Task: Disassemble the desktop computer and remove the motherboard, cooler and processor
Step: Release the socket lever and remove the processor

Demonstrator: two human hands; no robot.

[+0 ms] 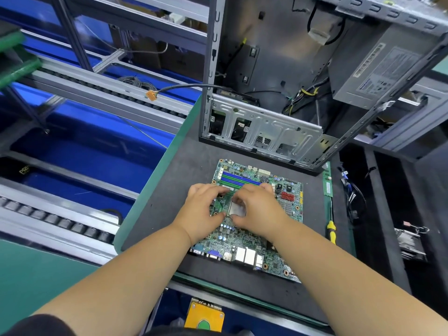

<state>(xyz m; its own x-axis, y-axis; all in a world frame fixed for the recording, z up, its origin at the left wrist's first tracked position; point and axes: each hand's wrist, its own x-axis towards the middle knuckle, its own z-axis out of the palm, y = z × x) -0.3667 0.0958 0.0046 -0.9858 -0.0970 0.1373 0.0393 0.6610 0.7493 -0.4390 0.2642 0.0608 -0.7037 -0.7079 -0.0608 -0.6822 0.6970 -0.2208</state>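
Observation:
A green motherboard (252,246) lies flat on the dark mat (169,197), out of the case. At its middle sits the silver processor (236,209) in its socket. My left hand (203,212) rests on the board left of the processor, fingers curled over the socket's far edge and thumb at its near left corner. My right hand (259,209) curls round the processor's right side, fingertips on its edges. The open computer case (266,132) stands behind the board with the power supply (373,69) still inside. A finned cooler (409,243) lies at the far right.
A yellow-handled screwdriver (331,231) and a memory stick (327,183) lie right of the board. Loose cables (351,190) lie in the dark tray to the right. A cable with an orange plug (151,95) hangs from the case's left. A roller conveyor (72,226) runs along the left.

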